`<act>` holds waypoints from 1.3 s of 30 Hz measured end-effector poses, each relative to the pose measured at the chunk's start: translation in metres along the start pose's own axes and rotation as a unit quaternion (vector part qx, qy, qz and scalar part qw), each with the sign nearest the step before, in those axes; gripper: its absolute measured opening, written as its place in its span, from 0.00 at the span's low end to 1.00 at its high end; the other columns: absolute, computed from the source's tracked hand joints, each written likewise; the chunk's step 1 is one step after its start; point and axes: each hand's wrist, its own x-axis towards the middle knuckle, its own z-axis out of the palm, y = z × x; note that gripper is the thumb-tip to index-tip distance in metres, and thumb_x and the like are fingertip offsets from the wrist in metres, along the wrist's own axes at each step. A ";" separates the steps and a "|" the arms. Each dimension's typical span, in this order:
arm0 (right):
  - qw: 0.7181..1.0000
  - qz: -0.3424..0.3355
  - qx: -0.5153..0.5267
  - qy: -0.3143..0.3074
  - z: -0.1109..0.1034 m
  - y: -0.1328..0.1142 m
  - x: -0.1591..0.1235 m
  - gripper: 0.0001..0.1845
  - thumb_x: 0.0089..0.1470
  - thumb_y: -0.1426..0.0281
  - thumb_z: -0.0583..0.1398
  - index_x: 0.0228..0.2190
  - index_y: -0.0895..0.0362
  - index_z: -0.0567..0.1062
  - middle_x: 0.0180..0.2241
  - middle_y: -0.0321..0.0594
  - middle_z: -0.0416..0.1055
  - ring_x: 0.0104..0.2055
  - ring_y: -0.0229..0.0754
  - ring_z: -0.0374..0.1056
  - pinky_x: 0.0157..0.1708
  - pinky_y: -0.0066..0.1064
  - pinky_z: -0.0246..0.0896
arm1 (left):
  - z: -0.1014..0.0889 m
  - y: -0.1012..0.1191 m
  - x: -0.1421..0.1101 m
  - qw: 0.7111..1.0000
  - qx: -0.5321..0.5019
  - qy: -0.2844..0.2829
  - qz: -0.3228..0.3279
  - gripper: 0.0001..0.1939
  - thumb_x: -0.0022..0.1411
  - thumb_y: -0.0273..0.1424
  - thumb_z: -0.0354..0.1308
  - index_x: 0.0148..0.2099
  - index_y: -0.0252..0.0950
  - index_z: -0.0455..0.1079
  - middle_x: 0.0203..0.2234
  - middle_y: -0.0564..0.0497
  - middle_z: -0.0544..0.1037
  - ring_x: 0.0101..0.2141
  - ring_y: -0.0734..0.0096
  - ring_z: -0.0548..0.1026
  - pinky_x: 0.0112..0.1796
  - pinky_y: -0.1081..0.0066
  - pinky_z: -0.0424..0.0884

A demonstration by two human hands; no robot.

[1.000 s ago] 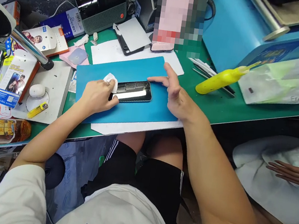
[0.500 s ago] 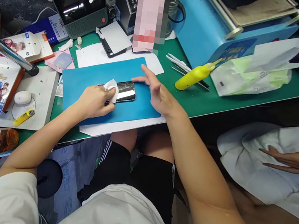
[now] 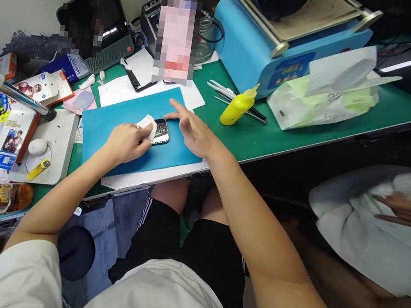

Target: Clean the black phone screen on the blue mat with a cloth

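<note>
On a blue mat (image 3: 116,107) lies a phone (image 3: 162,132) with a dark, shiny face, partly covered. My left hand (image 3: 127,141) is closed on a white wipe (image 3: 149,125) and presses it on the phone's surface. The left part of the phone is hidden under that hand and the wipe. My right hand (image 3: 195,131) is held just right of the phone, fingers stretched out and apart, with nothing in it. Its fingertips are close to the phone's upper right corner; whether they touch it I cannot tell.
A yellow squeeze bottle (image 3: 237,109), tweezers (image 3: 240,105) and a tissue pack (image 3: 322,101) lie to the right, before a blue machine (image 3: 249,48). Boxes (image 3: 10,141) and a yellow lighter (image 3: 38,170) are at left. Another person's hand (image 3: 410,211) rests at far right.
The camera view has shifted, so the bench appears further left and lower. My left hand with the wipe has moved rightward over the phone, covering more of it. My right hand stays beside it.
</note>
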 end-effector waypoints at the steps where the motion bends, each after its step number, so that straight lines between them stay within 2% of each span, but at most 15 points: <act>1: 1.000 0.002 -0.001 -0.001 0.000 0.000 0.000 0.66 0.54 0.23 0.31 0.77 0.48 0.59 0.64 0.51 0.77 0.72 0.64 0.66 0.75 0.62 0.54 | 0.001 -0.003 -0.005 1.000 0.002 0.000 -0.005 0.30 0.70 0.33 0.46 0.67 0.36 0.76 0.37 0.41 0.87 0.38 0.54 0.82 0.34 0.62 0.66; 4: 1.000 0.004 0.003 0.003 -0.001 0.001 -0.001 0.66 0.56 0.23 0.31 0.77 0.50 0.60 0.64 0.52 0.77 0.71 0.64 0.66 0.74 0.63 0.55 | 0.003 -0.003 -0.007 1.000 0.010 -0.002 -0.005 0.31 0.69 0.34 0.47 0.68 0.33 0.74 0.36 0.40 0.87 0.39 0.53 0.83 0.35 0.62 0.67; 10: 1.000 -0.001 0.013 0.008 -0.001 0.005 -0.004 0.64 0.58 0.25 0.31 0.76 0.49 0.62 0.64 0.49 0.78 0.69 0.61 0.69 0.73 0.60 0.57 | 0.004 0.025 0.029 0.999 -0.006 0.010 0.033 0.25 0.71 0.38 0.48 0.60 0.29 0.76 0.40 0.36 0.87 0.41 0.47 0.84 0.38 0.59 0.69; 12: 1.000 -0.001 0.008 0.010 0.000 0.005 -0.005 0.64 0.58 0.25 0.31 0.76 0.49 0.61 0.65 0.49 0.77 0.70 0.61 0.69 0.73 0.60 0.57 | 0.004 0.026 0.031 0.999 -0.011 0.019 0.042 0.25 0.71 0.36 0.48 0.60 0.27 0.75 0.42 0.34 0.87 0.42 0.47 0.84 0.39 0.58 0.69; 16: 1.000 0.010 -0.008 0.010 0.003 0.005 -0.010 0.64 0.57 0.24 0.32 0.76 0.48 0.61 0.65 0.50 0.77 0.72 0.64 0.67 0.74 0.64 0.55 | 0.009 0.003 0.002 1.000 -0.010 -0.004 0.009 0.27 0.73 0.36 0.46 0.64 0.30 0.75 0.40 0.37 0.87 0.40 0.49 0.85 0.35 0.60 0.66; 21: 1.000 0.019 -0.015 0.006 0.004 0.008 -0.013 0.64 0.57 0.23 0.34 0.76 0.48 0.63 0.66 0.49 0.77 0.72 0.65 0.66 0.74 0.66 0.54 | 0.027 -0.033 -0.048 0.997 0.012 0.014 -0.068 0.31 0.73 0.33 0.44 0.71 0.31 0.72 0.34 0.38 0.86 0.37 0.52 0.84 0.33 0.62 0.64; 25: 1.000 0.024 -0.011 0.010 0.004 0.010 -0.013 0.64 0.57 0.24 0.34 0.75 0.49 0.65 0.65 0.48 0.78 0.72 0.65 0.66 0.74 0.67 0.54 | 0.033 -0.042 -0.063 0.996 0.020 0.016 -0.084 0.31 0.73 0.32 0.43 0.70 0.30 0.73 0.32 0.39 0.86 0.36 0.53 0.84 0.32 0.63 0.64; 28: 0.999 0.027 -0.013 0.011 0.004 0.012 -0.013 0.63 0.57 0.23 0.36 0.74 0.49 0.66 0.64 0.49 0.78 0.72 0.66 0.66 0.74 0.67 0.55 | 0.031 -0.040 -0.057 0.996 0.023 0.007 -0.087 0.29 0.73 0.32 0.43 0.67 0.31 0.74 0.33 0.39 0.86 0.35 0.52 0.84 0.31 0.63 0.63; 31: 1.000 0.018 -0.022 0.012 0.004 0.011 -0.013 0.63 0.57 0.24 0.35 0.74 0.48 0.67 0.64 0.48 0.78 0.72 0.65 0.66 0.74 0.66 0.56 | 0.028 -0.034 -0.041 0.997 0.026 0.010 -0.079 0.28 0.74 0.34 0.43 0.67 0.28 0.73 0.34 0.36 0.86 0.37 0.49 0.85 0.31 0.62 0.63; 35: 0.999 0.016 -0.047 0.012 0.004 0.006 -0.013 0.62 0.59 0.25 0.36 0.73 0.51 0.68 0.65 0.49 0.78 0.72 0.65 0.67 0.74 0.64 0.57 | 0.024 -0.022 -0.016 0.999 0.022 0.006 -0.050 0.28 0.76 0.34 0.43 0.66 0.23 0.72 0.38 0.32 0.86 0.40 0.44 0.86 0.33 0.60 0.66; 39: 0.995 -0.017 -0.094 0.005 0.006 0.004 -0.013 0.59 0.62 0.27 0.38 0.73 0.53 0.68 0.64 0.52 0.78 0.70 0.63 0.69 0.71 0.60 0.62 | 0.022 -0.004 0.004 1.000 0.002 0.018 -0.006 0.28 0.77 0.36 0.43 0.67 0.24 0.71 0.41 0.32 0.86 0.42 0.44 0.86 0.35 0.60 0.68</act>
